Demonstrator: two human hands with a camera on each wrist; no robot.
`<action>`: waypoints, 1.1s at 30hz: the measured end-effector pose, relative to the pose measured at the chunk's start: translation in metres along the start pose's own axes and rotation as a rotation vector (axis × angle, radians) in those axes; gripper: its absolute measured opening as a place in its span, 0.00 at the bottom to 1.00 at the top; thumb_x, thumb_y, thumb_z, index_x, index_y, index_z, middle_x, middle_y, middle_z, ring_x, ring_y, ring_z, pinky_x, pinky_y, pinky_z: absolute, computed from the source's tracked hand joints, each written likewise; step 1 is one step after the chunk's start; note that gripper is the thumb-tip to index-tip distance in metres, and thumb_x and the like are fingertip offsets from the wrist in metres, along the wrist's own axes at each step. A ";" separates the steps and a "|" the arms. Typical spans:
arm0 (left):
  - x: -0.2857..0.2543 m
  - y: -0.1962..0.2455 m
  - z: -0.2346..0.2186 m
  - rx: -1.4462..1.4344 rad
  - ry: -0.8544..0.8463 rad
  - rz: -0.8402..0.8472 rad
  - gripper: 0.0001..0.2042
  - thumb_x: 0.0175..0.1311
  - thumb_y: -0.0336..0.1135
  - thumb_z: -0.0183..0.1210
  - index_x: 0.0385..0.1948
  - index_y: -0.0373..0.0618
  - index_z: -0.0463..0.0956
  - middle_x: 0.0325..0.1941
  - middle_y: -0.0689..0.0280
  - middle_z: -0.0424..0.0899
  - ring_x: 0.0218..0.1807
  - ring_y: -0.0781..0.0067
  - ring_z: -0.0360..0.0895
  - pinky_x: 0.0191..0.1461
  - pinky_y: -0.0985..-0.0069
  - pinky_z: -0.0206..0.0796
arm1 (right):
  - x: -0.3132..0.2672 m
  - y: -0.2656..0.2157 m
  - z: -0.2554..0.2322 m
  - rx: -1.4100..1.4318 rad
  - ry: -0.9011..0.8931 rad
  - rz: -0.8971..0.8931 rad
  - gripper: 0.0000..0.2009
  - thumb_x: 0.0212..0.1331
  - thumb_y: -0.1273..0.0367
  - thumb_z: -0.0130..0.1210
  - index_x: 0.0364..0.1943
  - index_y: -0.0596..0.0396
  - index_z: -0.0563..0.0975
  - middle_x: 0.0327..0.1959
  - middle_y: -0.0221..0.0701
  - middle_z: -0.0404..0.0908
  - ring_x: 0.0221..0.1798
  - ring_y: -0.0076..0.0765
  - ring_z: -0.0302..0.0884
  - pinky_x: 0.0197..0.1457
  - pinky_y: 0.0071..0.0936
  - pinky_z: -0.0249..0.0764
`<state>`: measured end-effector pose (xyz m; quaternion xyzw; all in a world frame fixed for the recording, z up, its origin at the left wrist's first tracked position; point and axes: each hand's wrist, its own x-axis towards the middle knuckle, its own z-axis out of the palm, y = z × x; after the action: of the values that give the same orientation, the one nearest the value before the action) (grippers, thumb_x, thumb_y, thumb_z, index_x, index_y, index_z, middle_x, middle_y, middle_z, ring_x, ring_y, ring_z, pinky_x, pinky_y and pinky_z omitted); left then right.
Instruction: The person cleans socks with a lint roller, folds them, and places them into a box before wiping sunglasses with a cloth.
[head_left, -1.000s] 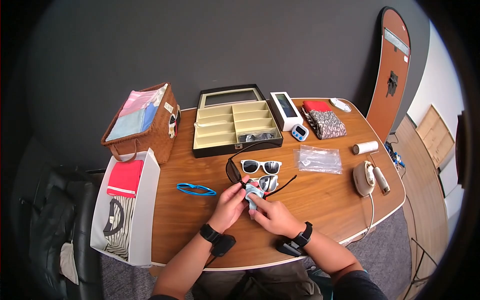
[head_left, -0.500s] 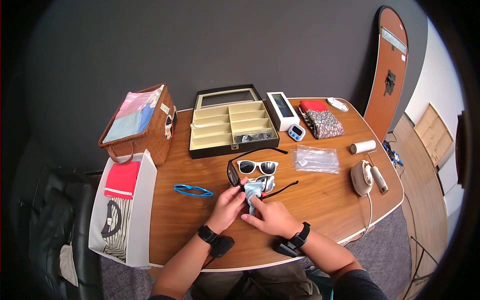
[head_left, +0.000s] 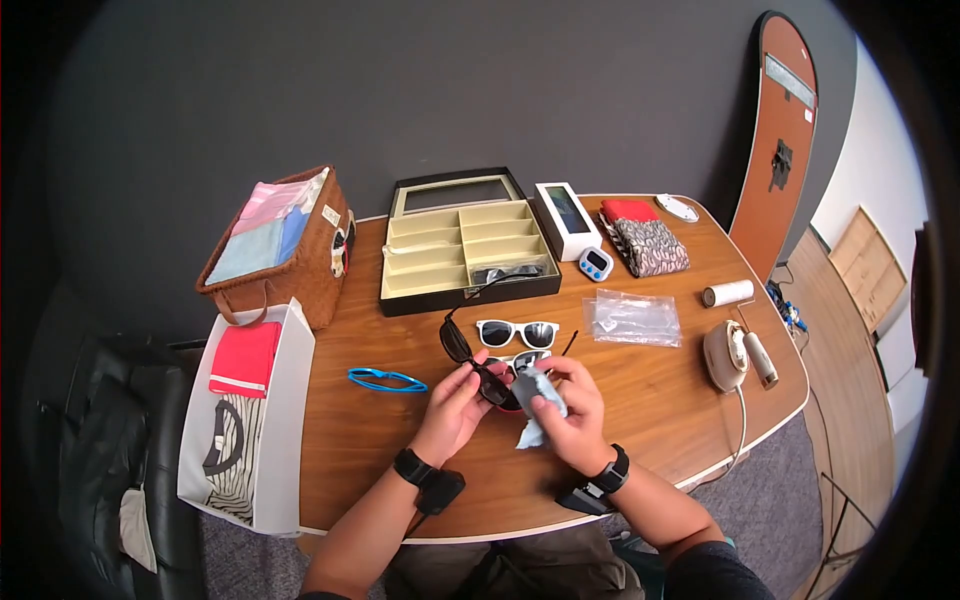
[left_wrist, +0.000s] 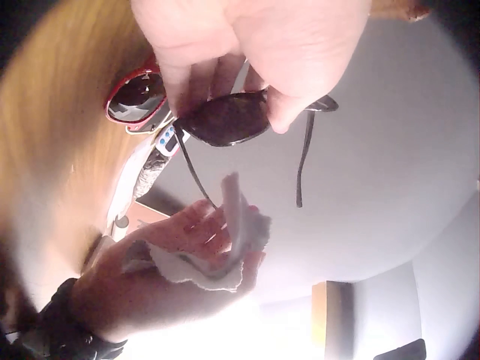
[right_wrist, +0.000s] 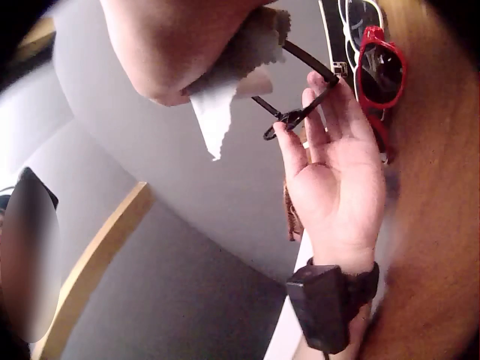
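Observation:
My left hand pinches black sunglasses near the middle of the frame, with their temples unfolded. In the left wrist view, thumb and fingers grip the dark lens from both sides. A pale blue-grey cloth with a jagged edge is held by my right hand, bunched between thumb and fingers just right of the sunglasses. Beyond the hands lie white sunglasses and a second white pair, partly covered. Red sunglasses rest on the table under the hands.
Blue glasses lie left of the hands. Behind stands an open compartment case, with clear plastic bags to its right. A woven basket and a white bin with clothes flank the left; a handheld steamer stands right.
My right hand has drawn the cloth off the lens and moved right with it, uncovering the lens. The black sunglasses have turned and shifted slightly left in my left hand.

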<state>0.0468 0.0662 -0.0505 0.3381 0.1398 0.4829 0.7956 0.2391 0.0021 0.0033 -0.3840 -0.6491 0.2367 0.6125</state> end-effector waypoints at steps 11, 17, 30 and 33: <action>0.000 -0.001 0.005 0.037 0.004 0.022 0.24 0.79 0.33 0.47 0.73 0.36 0.58 0.67 0.50 0.73 0.68 0.54 0.72 0.73 0.56 0.63 | -0.006 0.003 0.013 -0.396 -0.105 -0.008 0.07 0.60 0.76 0.60 0.41 0.59 0.79 0.31 0.43 0.80 0.30 0.52 0.77 0.33 0.38 0.73; -0.005 0.001 0.011 0.138 0.036 -0.022 0.23 0.79 0.30 0.47 0.72 0.35 0.58 0.69 0.49 0.72 0.69 0.55 0.72 0.74 0.57 0.62 | -0.007 -0.012 0.019 -0.551 -0.509 0.262 0.21 0.62 0.69 0.55 0.60 0.55 0.71 0.27 0.48 0.81 0.32 0.60 0.81 0.36 0.50 0.77; -0.004 -0.002 0.003 0.118 -0.027 -0.101 0.23 0.79 0.30 0.46 0.72 0.35 0.59 0.69 0.50 0.72 0.69 0.57 0.72 0.74 0.59 0.61 | -0.010 -0.002 0.011 -0.748 -0.514 -0.026 0.21 0.58 0.67 0.60 0.56 0.57 0.73 0.20 0.43 0.80 0.22 0.53 0.80 0.26 0.46 0.76; -0.004 -0.004 0.001 0.308 -0.015 -0.017 0.23 0.78 0.28 0.48 0.72 0.35 0.59 0.68 0.51 0.73 0.69 0.57 0.72 0.74 0.59 0.62 | -0.009 -0.005 0.012 -0.809 -0.532 -0.010 0.21 0.58 0.67 0.60 0.56 0.57 0.73 0.20 0.42 0.80 0.22 0.51 0.81 0.25 0.45 0.76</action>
<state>0.0483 0.0609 -0.0528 0.4583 0.2092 0.4466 0.7395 0.2255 -0.0061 0.0004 -0.5146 -0.8249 0.0524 0.2280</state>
